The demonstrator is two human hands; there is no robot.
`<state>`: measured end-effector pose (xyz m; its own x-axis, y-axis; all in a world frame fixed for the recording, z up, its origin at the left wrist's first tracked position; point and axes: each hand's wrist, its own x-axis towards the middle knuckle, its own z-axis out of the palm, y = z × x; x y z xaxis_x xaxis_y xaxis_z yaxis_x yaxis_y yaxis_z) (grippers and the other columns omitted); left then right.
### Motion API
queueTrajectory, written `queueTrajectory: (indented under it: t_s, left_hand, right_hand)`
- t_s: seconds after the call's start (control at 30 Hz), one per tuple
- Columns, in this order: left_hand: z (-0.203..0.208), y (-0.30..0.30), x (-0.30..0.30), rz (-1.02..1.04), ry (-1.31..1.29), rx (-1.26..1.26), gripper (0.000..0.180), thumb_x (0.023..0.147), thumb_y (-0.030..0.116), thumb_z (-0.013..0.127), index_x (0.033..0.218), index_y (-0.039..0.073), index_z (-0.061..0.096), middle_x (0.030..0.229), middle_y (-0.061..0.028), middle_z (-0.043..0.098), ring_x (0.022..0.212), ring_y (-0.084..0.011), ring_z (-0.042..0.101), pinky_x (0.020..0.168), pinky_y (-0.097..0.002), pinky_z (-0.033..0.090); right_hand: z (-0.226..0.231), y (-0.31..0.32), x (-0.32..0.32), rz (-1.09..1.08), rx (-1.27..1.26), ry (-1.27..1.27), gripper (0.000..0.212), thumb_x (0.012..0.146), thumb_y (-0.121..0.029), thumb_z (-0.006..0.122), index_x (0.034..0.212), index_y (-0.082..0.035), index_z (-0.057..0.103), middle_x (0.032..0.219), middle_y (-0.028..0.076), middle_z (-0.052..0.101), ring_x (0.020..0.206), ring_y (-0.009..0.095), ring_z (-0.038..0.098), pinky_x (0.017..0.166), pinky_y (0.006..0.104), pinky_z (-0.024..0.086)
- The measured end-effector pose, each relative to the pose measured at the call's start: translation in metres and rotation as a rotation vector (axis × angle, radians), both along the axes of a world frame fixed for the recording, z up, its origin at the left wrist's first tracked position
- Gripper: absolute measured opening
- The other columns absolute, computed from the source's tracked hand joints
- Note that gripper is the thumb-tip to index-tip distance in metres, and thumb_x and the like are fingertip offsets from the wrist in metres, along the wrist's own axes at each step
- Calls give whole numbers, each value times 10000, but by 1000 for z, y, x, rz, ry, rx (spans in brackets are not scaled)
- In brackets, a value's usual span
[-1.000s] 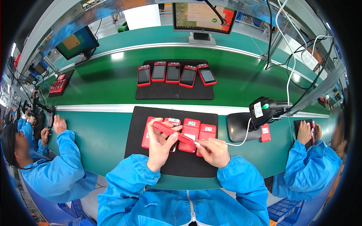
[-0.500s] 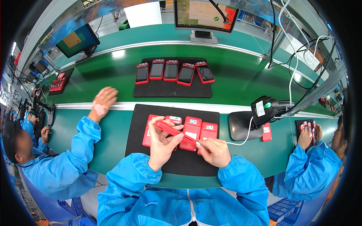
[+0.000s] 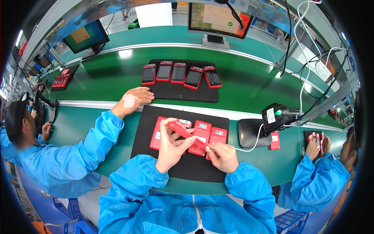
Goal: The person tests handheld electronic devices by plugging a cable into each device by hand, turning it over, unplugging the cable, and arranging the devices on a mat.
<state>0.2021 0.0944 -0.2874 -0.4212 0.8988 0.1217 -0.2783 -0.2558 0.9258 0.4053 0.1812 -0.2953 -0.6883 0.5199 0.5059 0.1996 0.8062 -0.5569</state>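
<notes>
My left hand (image 3: 170, 151) is closed around a red handheld device (image 3: 182, 131), which is tilted and turned with its narrow side up. At the device's lower right end, my right hand (image 3: 223, 156) is pinched closed. A small pale tip shows at its fingers, too small to name. Beneath both hands lies a black mat (image 3: 194, 171). Several more red devices rest on it back side up, among them a middle one (image 3: 203, 126) and a right one (image 3: 219, 134); my left hand partly covers others.
Several red devices (image 3: 178, 73) stand screen up on a far black mat (image 3: 167, 93). A co-worker's hand (image 3: 136, 99) reaches in from the left beside that mat. To the right are a barcode scanner (image 3: 272, 119) with a white cable and another red device (image 3: 275, 139). A monitor (image 3: 216, 21) stands behind.
The co-worker's hand on the left has moved right to the far mat's edge. My hands keep their hold, with the red device shifted slightly right. The view has turned a little.
</notes>
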Motion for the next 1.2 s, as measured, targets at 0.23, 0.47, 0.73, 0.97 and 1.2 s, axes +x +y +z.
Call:
queueTrajectory:
  t_s: [0.23,0.47,0.73,0.97,1.2]
  left_hand:
    - [4,-4,-1,-86,-24,-17,720,914,-10,806,1428,120,318,1350,-152,468,1369,-292,591,1038,-424,603]
    - [29,-2,-4,-237,230,-50,682,971,84,775,1476,71,317,1390,-194,524,1384,-295,579,1096,-434,534]
    - [34,13,-83,-182,671,-50,435,1083,193,596,1466,17,489,1437,-230,611,1420,-349,550,1190,-436,422]
    - [-17,3,-162,90,1158,-123,355,1006,205,701,1298,24,613,1356,-183,646,1363,-378,566,1154,-440,434]
    - [-30,11,-174,2,1298,-209,403,1057,281,621,1375,45,551,1465,-173,551,1490,-392,416,1268,-505,263]
  right_hand:
    - [29,3,-10,183,-376,46,288,928,-64,785,1117,-11,574,1245,174,645,1041,275,697,928,384,588]
    - [35,3,-4,414,-1231,142,287,1036,-97,664,1227,-94,451,1367,134,592,1211,228,643,1052,372,521]
    - [19,13,15,421,-1632,575,571,1117,-354,509,1559,-6,407,1393,222,621,1052,266,680,971,405,569]
    - [15,14,30,327,-1754,758,655,1096,-463,524,1584,-39,418,1435,322,567,1137,319,668,915,373,602]
    - [2,18,36,433,-1768,870,644,1101,-469,500,1573,-35,439,1423,336,566,1079,327,682,914,386,606]
